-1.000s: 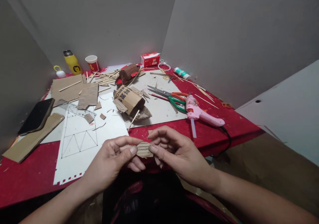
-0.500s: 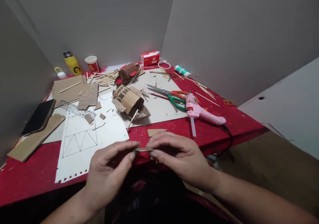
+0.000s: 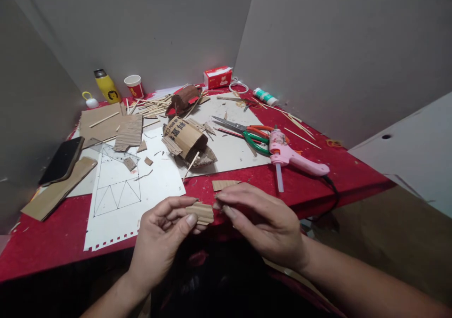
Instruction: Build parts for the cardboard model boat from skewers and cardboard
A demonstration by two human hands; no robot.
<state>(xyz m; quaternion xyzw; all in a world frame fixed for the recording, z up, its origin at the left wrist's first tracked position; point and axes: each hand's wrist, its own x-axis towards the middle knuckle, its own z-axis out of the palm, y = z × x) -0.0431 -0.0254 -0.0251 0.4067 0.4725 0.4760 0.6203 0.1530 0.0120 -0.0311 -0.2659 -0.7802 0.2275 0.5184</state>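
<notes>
Just past the table's front edge, my left hand [image 3: 164, 231] pinches a small piece of corrugated cardboard [image 3: 203, 213] between thumb and fingers, its ridged face turned up. My right hand [image 3: 263, 221] is beside it, a small gap from the cardboard, with thumb and fingertips drawn together. Whatever those fingertips may hold is too small to make out. Behind my right fingers lies a flat cardboard strip [image 3: 224, 185]. Farther back stands a small model of curved printed cardboard [image 3: 187, 136] on a rough base, with a brown rolled piece [image 3: 185, 99] behind it.
A pink glue gun [image 3: 293, 158] and green-and-orange-handled scissors [image 3: 252, 136] lie at the right. On the left are a paper with a line drawing [image 3: 155, 181], a clear ruler [image 3: 109, 150], a phone [image 3: 61, 160] and cardboard sheets [image 3: 99, 125]. Thin sticks [image 3: 155, 106], a cup [image 3: 134, 87] and a yellow bottle [image 3: 107, 87] are behind.
The cardboard piece has turned from edge-on to show its ridged face. My right hand has come off it and moved slightly right; my left hand keeps hold. The view has shifted a little.
</notes>
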